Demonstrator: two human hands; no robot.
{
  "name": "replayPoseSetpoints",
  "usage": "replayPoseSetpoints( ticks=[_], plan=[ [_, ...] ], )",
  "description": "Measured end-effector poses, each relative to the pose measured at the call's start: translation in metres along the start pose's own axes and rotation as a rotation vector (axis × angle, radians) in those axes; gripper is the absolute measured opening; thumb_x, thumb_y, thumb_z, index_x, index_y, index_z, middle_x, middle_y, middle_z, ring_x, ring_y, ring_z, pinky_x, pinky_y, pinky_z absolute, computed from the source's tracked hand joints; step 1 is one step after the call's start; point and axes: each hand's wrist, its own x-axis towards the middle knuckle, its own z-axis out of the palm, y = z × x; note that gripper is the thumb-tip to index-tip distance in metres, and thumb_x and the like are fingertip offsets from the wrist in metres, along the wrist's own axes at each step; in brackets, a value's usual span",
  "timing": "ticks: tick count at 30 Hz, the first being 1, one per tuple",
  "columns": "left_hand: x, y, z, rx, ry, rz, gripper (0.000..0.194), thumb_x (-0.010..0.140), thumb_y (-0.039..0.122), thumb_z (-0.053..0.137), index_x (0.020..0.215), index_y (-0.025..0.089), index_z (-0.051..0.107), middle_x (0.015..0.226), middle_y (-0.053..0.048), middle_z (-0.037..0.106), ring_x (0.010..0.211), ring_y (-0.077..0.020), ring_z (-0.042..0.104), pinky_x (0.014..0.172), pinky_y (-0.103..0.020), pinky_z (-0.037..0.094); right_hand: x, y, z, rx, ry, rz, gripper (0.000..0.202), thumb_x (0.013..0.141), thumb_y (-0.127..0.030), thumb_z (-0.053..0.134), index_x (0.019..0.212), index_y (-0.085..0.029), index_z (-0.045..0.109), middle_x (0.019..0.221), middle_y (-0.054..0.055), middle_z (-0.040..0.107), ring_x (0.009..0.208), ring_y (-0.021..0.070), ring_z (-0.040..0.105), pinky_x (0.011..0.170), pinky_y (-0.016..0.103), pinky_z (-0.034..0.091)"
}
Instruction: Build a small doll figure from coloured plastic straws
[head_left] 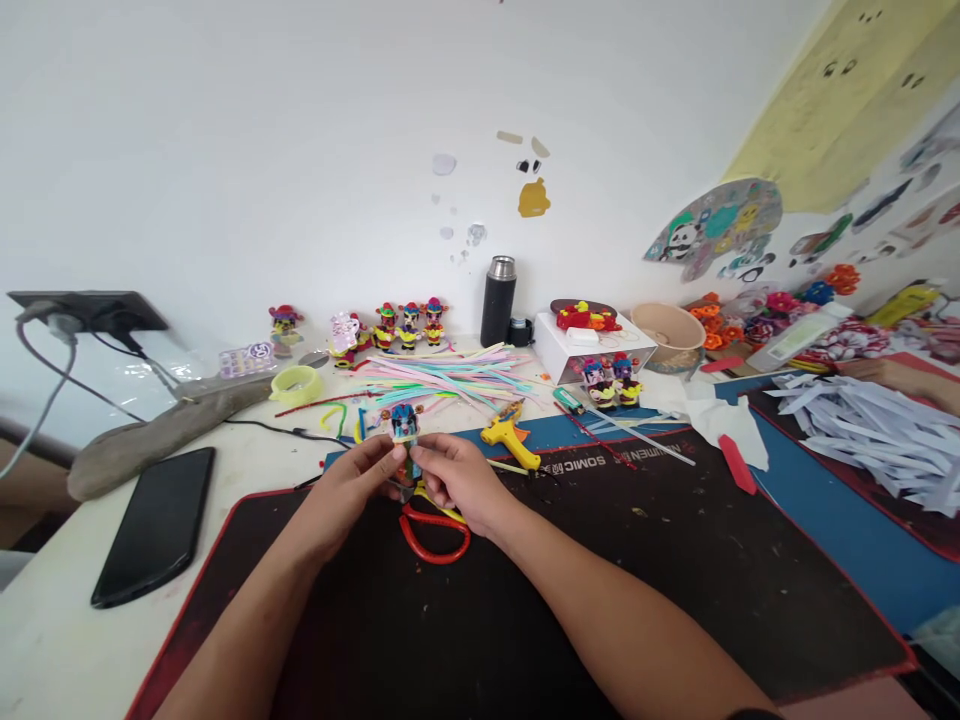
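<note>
Between both hands, over the near dark mat, a small doll figure (406, 424) with a blue hat and a dark-and-white head stands upright. My left hand (352, 490) pinches its lower part from the left, thumb in front. From the right, the thumb and fingers of my right hand (459, 478) close on the same figure. Its lower body is partly covered by the fingers. Red-handled scissors (436, 556) lie on the mat just below the hands. A yellow hot glue gun (512, 437) rests beyond my right hand.
Behind the hands spreads a pile of pastel pipe cleaners (450, 376). Several finished figures (409, 325) stand along the wall beside a black thermos (499, 303). A phone (156, 527) lies left; white paper strips (874, 435) heap at right, near another person's hand (900, 376).
</note>
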Motion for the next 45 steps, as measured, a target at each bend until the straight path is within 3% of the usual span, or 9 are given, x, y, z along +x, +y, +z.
replayPoseSetpoints(
  ticks=[7, 18, 31, 36, 42, 45],
  plan=[
    [0.0002, -0.002, 0.0006, -0.144, 0.029, -0.033, 0.032, 0.08, 0.05, 0.085, 0.094, 0.022, 0.077, 0.098, -0.007, 0.075, 0.083, -0.0224, 0.07, 0.066, -0.032, 0.06, -0.001, 0.0002, 0.0001, -0.005, -0.006, 0.004, 0.042, 0.08, -0.05, 0.081, 0.103, -0.018, 0.067, 0.049, -0.011, 0.047, 0.039, 0.007, 0.035, 0.041, 0.022, 0.019],
    [-0.0002, -0.0044, 0.0008, -0.222, 0.048, -0.078, 0.036, 0.077, 0.049, 0.09, 0.098, 0.022, 0.079, 0.103, -0.006, 0.074, 0.083, -0.0187, 0.066, 0.066, -0.028, 0.059, -0.0007, 0.0023, 0.0005, -0.007, -0.004, 0.008, 0.038, 0.082, -0.048, 0.08, 0.103, -0.018, 0.067, 0.048, -0.011, 0.049, 0.039, 0.0075, 0.036, 0.041, 0.022, 0.022],
    [0.0018, -0.0066, 0.0042, -0.304, 0.089, -0.1, 0.039, 0.072, 0.048, 0.094, 0.093, 0.02, 0.079, 0.09, -0.002, 0.067, 0.078, -0.017, 0.062, 0.059, -0.025, 0.058, 0.0009, 0.0027, 0.0014, 0.007, -0.008, 0.006, 0.04, 0.078, -0.049, 0.082, 0.098, -0.018, 0.066, 0.047, -0.012, 0.048, 0.039, 0.0067, 0.034, 0.04, 0.022, 0.022],
    [0.001, -0.0062, 0.0047, -0.353, 0.061, -0.087, 0.033, 0.072, 0.041, 0.096, 0.093, 0.021, 0.079, 0.094, -0.002, 0.069, 0.079, -0.0165, 0.064, 0.063, -0.026, 0.06, 0.0011, 0.0021, 0.0002, 0.002, 0.002, 0.001, 0.043, 0.08, -0.052, 0.081, 0.102, -0.018, 0.066, 0.047, -0.012, 0.048, 0.038, 0.007, 0.036, 0.04, 0.022, 0.022],
    [0.0018, -0.0083, 0.004, -0.375, 0.047, -0.089, 0.039, 0.061, 0.024, 0.102, 0.092, 0.021, 0.08, 0.087, -0.002, 0.072, 0.077, -0.0167, 0.067, 0.069, -0.026, 0.06, 0.001, 0.0024, -0.0001, -0.003, 0.018, -0.014, 0.044, 0.079, -0.052, 0.083, 0.101, -0.019, 0.065, 0.047, -0.012, 0.049, 0.038, 0.0068, 0.036, 0.041, 0.022, 0.023],
    [0.0036, -0.0098, 0.0031, -0.389, 0.085, -0.078, 0.038, 0.061, 0.024, 0.101, 0.093, 0.02, 0.08, 0.087, -0.002, 0.073, 0.076, -0.0158, 0.067, 0.068, -0.024, 0.059, 0.0009, 0.0015, -0.0001, -0.006, 0.016, -0.025, 0.043, 0.08, -0.05, 0.081, 0.105, -0.018, 0.066, 0.048, -0.012, 0.049, 0.039, 0.0073, 0.037, 0.041, 0.022, 0.024]
  ],
)
